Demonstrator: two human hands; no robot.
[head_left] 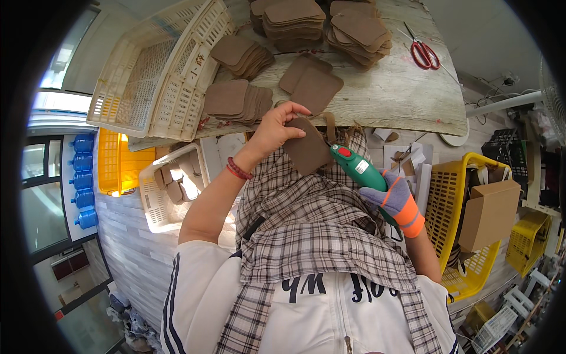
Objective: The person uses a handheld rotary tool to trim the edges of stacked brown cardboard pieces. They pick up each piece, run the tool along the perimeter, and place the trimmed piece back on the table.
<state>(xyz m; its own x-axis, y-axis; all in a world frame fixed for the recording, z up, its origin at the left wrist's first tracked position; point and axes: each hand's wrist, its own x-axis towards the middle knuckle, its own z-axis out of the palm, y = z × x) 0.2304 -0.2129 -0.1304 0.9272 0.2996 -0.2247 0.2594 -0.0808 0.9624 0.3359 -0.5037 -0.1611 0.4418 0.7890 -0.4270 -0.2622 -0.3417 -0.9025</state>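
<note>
My left hand is bare and pinches a flat brown piece with rounded corners between thumb and fingers. The piece is held over my lap, just off the table's near edge. In an orange and purple glove, my right hand grips a green electric hand tool with a red button. The tool's tip points at the right edge of the brown piece; whether it touches cannot be made out. A narrow brown strip hangs beside that tip. Several similar loose pieces lie on the table just beyond my left hand.
Stacks of brown pieces stand along the wooden table, with red-handled scissors at its far right. A white plastic crate sits at the left. Below are a white basket on the left and a yellow basket on the right.
</note>
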